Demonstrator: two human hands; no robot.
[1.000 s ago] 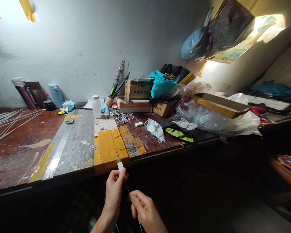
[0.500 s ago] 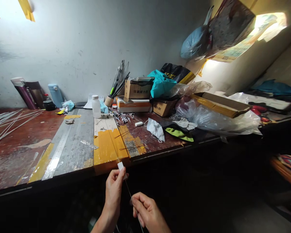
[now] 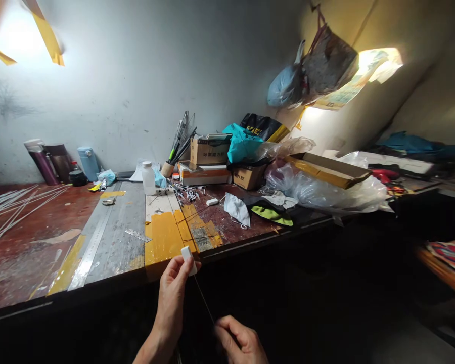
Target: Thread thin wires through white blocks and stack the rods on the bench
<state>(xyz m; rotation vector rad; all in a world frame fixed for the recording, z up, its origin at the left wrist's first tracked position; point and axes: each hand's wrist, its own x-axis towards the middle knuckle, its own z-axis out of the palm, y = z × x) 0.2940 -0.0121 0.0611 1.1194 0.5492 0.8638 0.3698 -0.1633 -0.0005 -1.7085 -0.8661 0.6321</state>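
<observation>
The left hand (image 3: 172, 293) pinches a small white rectangular block (image 3: 188, 253) between thumb and fingertips, just in front of the yellow-taped edge of the worn wooden tabletop (image 3: 109, 242). A thin dark rod (image 3: 203, 299) runs from the block down to the right hand (image 3: 242, 344) (fingers curled shut around it).

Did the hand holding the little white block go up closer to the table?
Yes. The left hand with the white block rose; the block now overlaps the yellow tape at the bench edge.
</observation>
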